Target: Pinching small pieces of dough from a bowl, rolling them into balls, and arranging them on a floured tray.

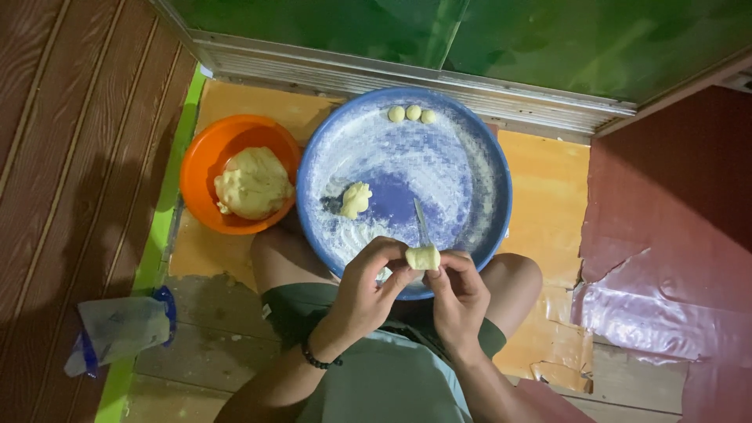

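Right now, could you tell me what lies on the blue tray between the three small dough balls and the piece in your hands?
In the head view, only floured tray and a knife.

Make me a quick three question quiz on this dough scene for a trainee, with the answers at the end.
1. True or false: the big dough lump sits in the blue tray.
2. How many finished dough balls lie at the tray's far rim? A) two B) three C) five
3. What do the left hand and right hand hold together?

Key:
1. False, it sits in the orange bowl.
2. B.
3. A small dough piece, pinched between the fingers of both hands above the tray's near rim.
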